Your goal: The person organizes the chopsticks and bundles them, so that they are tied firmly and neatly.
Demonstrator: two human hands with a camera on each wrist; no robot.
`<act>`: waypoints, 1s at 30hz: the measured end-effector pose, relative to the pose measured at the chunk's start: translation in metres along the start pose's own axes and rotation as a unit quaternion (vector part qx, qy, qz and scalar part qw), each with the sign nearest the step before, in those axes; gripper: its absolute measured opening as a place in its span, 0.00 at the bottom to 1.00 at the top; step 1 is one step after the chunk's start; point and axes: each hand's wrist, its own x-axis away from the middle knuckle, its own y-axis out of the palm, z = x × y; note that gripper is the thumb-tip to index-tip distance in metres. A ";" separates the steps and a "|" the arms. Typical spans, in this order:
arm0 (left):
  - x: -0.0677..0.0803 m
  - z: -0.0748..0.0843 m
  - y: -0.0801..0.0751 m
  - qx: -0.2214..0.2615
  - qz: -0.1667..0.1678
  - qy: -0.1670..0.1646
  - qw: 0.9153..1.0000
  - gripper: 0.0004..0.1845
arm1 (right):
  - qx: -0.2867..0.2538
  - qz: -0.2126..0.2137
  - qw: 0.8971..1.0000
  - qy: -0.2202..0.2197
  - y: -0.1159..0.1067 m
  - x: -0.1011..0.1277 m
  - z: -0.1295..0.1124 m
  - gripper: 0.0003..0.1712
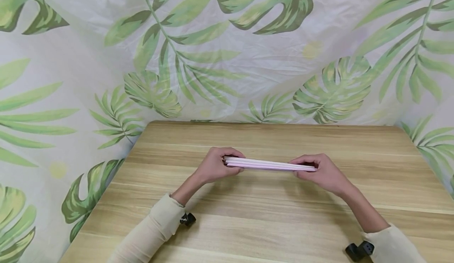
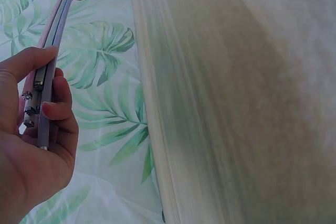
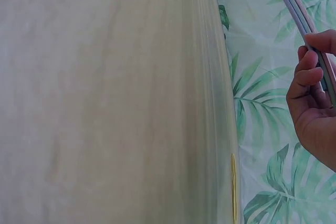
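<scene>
Between my two hands runs a bundle of several long thin pastel sticks, pink, pale green and lilac, lying side by side. My left hand grips its left end, thumb on the near side and fingers curled behind. Small dark, metallic-looking tips stick out at uneven heights inside that hand in the left wrist view. My right hand pinches the right end between thumb and fingers. The bundle is held up over the table, nearly level, its right end slightly lower in the head view.
Below lies a wood-grain table with rounded far corners. A leaf-print curtain hangs behind it and at both sides. Black wrist cameras sit under the cream sleeves.
</scene>
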 end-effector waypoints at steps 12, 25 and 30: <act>-0.002 -0.003 0.005 -0.034 -0.010 0.036 0.999 0.11 | 0.004 -0.007 1.000 -0.021 0.005 -0.001 0.002 0.11; -0.006 0.002 0.023 -0.060 -0.016 0.067 0.996 0.11 | -0.003 -0.028 0.999 -0.041 0.022 -0.007 -0.002 0.11; -0.008 0.010 0.030 -0.072 -0.001 0.062 0.995 0.11 | 0.010 -0.010 0.999 -0.043 0.022 -0.009 -0.006 0.11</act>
